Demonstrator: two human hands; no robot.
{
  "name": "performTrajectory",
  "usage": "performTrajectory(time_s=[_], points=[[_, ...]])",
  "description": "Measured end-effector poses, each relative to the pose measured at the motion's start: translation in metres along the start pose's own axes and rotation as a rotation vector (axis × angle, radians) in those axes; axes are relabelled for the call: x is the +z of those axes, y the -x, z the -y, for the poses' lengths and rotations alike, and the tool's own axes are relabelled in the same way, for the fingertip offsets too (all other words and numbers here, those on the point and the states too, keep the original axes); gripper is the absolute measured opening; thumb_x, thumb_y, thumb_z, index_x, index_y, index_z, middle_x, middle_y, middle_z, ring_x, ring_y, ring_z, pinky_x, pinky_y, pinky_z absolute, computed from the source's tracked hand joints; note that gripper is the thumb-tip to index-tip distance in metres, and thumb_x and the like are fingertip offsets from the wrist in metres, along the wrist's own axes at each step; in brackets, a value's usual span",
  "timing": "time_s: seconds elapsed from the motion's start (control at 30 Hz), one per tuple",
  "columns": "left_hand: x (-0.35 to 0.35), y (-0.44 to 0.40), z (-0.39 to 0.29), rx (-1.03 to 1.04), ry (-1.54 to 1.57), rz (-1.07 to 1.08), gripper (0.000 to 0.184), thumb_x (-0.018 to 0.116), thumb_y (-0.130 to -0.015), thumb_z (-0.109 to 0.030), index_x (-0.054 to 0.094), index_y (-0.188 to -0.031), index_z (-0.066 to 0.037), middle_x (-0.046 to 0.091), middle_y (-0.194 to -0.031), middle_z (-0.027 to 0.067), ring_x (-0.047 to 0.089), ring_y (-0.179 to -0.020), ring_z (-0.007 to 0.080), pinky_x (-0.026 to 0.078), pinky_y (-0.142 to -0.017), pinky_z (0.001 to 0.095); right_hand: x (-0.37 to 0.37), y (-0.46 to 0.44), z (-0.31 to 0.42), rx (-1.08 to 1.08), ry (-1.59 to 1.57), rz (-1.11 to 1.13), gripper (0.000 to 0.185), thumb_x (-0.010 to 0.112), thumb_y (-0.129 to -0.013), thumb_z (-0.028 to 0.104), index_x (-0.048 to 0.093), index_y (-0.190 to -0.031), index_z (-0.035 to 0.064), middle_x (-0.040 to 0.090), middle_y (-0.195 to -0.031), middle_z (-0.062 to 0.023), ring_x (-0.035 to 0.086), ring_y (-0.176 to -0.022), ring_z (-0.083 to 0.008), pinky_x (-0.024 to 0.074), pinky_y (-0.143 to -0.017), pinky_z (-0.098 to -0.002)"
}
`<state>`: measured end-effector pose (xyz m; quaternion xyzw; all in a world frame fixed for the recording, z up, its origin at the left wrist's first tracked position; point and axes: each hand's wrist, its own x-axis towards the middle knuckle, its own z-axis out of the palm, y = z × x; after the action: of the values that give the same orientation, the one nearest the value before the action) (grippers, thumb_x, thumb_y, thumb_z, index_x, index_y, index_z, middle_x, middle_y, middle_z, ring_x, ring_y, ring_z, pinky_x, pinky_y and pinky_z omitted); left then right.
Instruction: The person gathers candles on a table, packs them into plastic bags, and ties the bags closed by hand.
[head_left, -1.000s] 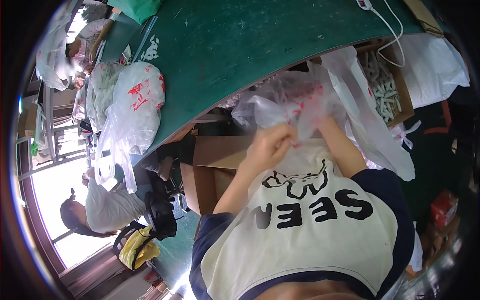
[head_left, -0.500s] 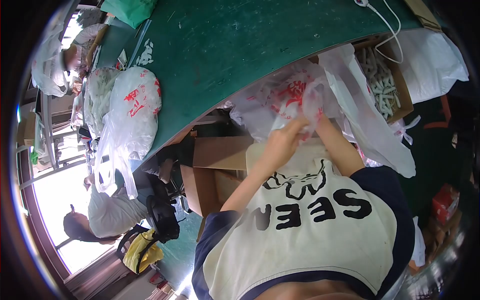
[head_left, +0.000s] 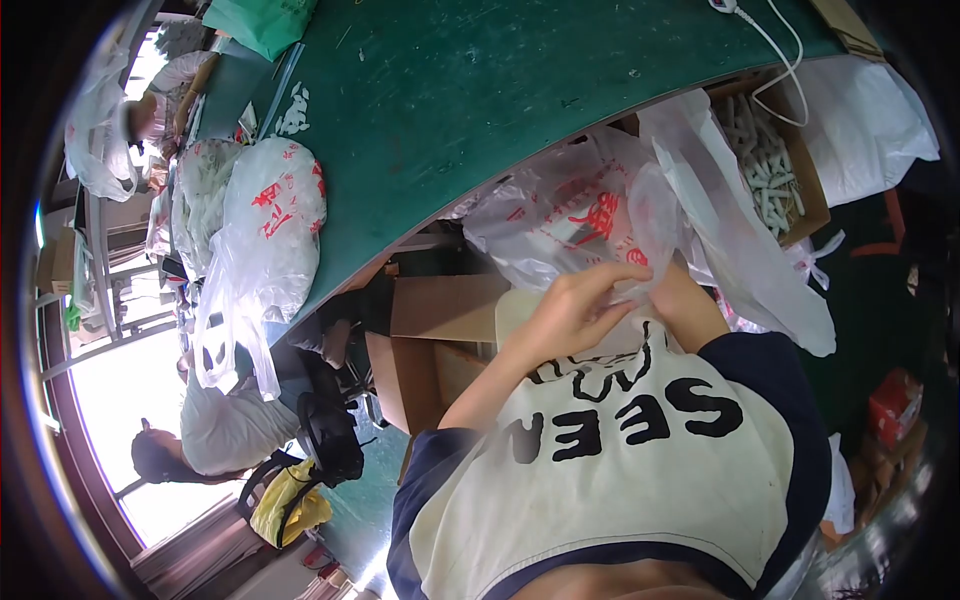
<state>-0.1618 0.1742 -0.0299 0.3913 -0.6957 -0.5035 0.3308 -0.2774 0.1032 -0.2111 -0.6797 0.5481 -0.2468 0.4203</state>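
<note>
A thin, see-through plastic bag with red print hangs at the table's edge in front of my body. My left hand is at the bag's near edge, with thumb and fingers closing on a fold of the plastic. My right hand reaches into or behind the crumpled film; the plastic covers it, so its fingers do not show. Only the right forearm is plain to see. A white plastic sheet or bag hangs just right of it.
The green table curves across the top. A carton of small white pieces stands at right; an open cardboard box is by my left arm. Filled plastic bags lie at the table's left edge. Another person sits at left.
My left hand has moved down and toward my body, away from the bunched plastic. The red-printed bag has spread wider, and my right hand has become covered by the film.
</note>
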Motion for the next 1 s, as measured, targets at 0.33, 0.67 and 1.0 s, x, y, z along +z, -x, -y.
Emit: performTrajectory(time_s=[0.33,0.67,1.0], points=[[-0.029,0.03,-0.023,-0.021,-0.331,-0.008,0.017,0.065,-0.068,-0.003,0.059,-0.083,-0.002,0.054,-0.071,0.0108,0.053,-0.056,0.0242,0.041,-0.048,0.0283,-0.014,-0.019,0.013,-0.109,0.059,-0.044,0.026,0.055,-0.072,0.011,0.054,-0.097,0.0065,0.055,-0.092,-0.016,0.053,-0.091,-0.0296,0.0442,-0.074,-0.041],[-0.024,0.005,0.007,-0.196,-0.153,-0.371,0.009,0.056,-0.08,-0.005,0.057,-0.087,0.001,0.052,-0.073,0.0027,0.041,-0.065,0.0058,0.035,-0.056,0.0209,0.0,-0.058,0.024,-0.061,0.3,0.01,0.027,0.057,-0.07,0.011,0.054,-0.097,0.0066,0.055,-0.091,-0.0165,0.053,-0.091,-0.0299,0.0439,-0.073,-0.0408],[0.006,-0.005,0.028,-0.197,-0.127,-0.14,0.02,0.056,-0.081,-0.01,0.057,-0.098,0.001,0.058,-0.079,0.0068,0.05,-0.066,0.0101,0.039,-0.058,0.0225,-0.002,-0.026,0.012,-0.117,0.397,-0.001,0.029,0.059,-0.069,0.011,0.054,-0.097,0.0066,0.055,-0.09,-0.017,0.053,-0.091,-0.0302,0.0436,-0.073,-0.0407]])
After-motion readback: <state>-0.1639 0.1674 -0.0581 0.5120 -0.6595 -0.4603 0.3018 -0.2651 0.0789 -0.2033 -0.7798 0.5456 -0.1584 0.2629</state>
